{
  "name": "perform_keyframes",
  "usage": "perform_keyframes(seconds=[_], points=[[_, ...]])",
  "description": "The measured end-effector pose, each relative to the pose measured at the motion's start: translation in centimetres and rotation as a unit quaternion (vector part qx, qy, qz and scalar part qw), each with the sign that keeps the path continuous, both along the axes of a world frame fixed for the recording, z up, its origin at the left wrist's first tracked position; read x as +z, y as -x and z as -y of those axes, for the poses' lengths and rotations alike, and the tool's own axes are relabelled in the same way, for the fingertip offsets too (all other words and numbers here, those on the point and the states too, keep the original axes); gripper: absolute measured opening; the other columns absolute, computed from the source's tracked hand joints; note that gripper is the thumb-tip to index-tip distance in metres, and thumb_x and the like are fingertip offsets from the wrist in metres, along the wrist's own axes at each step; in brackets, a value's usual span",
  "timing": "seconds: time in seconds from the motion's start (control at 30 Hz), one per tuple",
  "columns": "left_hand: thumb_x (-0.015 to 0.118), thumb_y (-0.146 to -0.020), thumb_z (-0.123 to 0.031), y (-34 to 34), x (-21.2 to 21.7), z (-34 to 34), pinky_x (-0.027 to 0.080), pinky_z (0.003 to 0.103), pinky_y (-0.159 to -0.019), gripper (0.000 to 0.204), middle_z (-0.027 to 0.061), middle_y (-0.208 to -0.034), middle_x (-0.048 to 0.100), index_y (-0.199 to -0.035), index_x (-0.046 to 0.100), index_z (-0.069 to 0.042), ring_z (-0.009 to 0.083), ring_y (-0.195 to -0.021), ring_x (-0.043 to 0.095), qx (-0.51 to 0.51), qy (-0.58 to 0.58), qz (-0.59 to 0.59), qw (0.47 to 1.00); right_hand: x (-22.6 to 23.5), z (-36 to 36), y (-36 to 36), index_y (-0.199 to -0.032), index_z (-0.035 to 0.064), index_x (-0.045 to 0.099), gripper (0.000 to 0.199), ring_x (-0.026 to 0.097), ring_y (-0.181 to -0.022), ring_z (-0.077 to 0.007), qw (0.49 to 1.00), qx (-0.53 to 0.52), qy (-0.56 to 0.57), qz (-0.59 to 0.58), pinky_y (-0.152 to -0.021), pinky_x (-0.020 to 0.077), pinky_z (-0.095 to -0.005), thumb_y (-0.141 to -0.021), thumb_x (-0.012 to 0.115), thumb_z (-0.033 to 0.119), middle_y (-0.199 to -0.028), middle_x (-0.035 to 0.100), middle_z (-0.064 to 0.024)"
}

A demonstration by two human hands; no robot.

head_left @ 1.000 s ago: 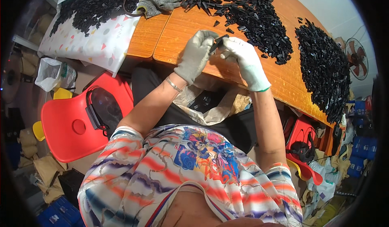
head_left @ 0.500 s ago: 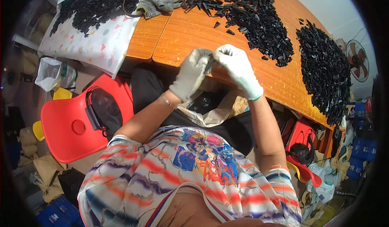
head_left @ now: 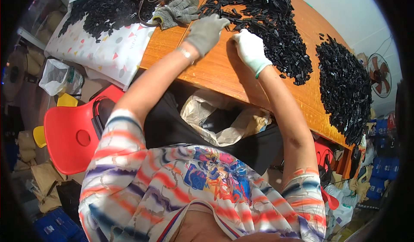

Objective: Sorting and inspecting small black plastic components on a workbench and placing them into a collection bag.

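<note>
Both my hands wear pale work gloves and reach over the brown wooden table (head_left: pixel 202 75). My left hand (head_left: pixel 206 34) is at the near left edge of a large heap of small black plastic pieces (head_left: pixel 269 24), fingers bent and drawn together at a dark piece by their tips. Just right of it is my right hand (head_left: pixel 251 51), its fingers curled inward; what they hold, if anything, is hidden. Below the table edge, an open paper-like sack (head_left: pixel 194 112) rests between my legs, with dark contents inside.
More black pieces (head_left: pixel 345 88) lie at the table's right end, and others (head_left: pixel 110 17) on a patterned white cover (head_left: pixel 97 58) at left. A grey knit glove (head_left: pixel 177 13) lies beside them. Red chairs (head_left: pixel 69 134) flank me; a fan (head_left: pixel 379 69) stands far right.
Both hands moved from above the sack, where they held a dark piece together, forward to the heap. They are farther apart now, and the sack's mouth shows more.
</note>
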State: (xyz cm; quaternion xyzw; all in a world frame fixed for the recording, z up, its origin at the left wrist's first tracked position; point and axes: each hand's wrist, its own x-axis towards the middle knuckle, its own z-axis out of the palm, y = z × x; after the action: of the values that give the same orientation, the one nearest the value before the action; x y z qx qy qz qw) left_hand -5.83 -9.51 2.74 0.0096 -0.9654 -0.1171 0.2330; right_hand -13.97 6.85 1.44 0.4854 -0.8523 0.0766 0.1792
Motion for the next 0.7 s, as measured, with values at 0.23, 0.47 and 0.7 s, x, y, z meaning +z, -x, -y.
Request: perform_keyframes(seconds=[0.23,0.47,0.7], points=[[0.059,-0.087,-0.013,5.9,-0.8,1.0,0.053,0.041,-0.084,0.024,0.0116,-0.108,0.06,-0.11,0.066,-0.016,0.0284,-0.106,0.06,0.007,0.202,0.075,0.976,0.4,0.4,-0.2,-0.077,0.0051,0.063,0.012,0.066,-0.078,-0.0331,0.999,0.038,-0.036,0.004,-0.067,0.0523,-0.0418,-0.08,0.052,0.009,-0.084,0.065,-0.0168],[0.061,-0.086,-0.019,4.7,-0.4,0.0,0.051,0.041,-0.083,0.018,0.0114,-0.105,0.06,-0.1,0.063,-0.007,0.0266,-0.105,0.058,0.018,0.172,0.026,0.985,0.3,-0.6,-0.2,-0.081,0.0058,0.063,0.01,0.065,-0.082,-0.0341,0.998,-0.022,-0.033,0.041,-0.071,0.0521,-0.0426,-0.08,0.053,0.007,-0.087,0.066,-0.0164],[0.066,-0.086,-0.013,-1.1,-1.1,-2.5,0.048,0.024,-0.053,0.025,0.0081,-0.081,0.061,-0.099,0.049,0.0,0.0114,-0.066,0.062,-0.09,-0.655,0.025,0.75,2.5,-2.8,-2.6,-0.089,0.005,0.06,0.013,0.064,-0.073,-0.0244,0.893,-0.115,0.184,0.395,-0.068,0.0498,-0.033,-0.089,0.056,0.017,-0.08,0.066,-0.0122]])
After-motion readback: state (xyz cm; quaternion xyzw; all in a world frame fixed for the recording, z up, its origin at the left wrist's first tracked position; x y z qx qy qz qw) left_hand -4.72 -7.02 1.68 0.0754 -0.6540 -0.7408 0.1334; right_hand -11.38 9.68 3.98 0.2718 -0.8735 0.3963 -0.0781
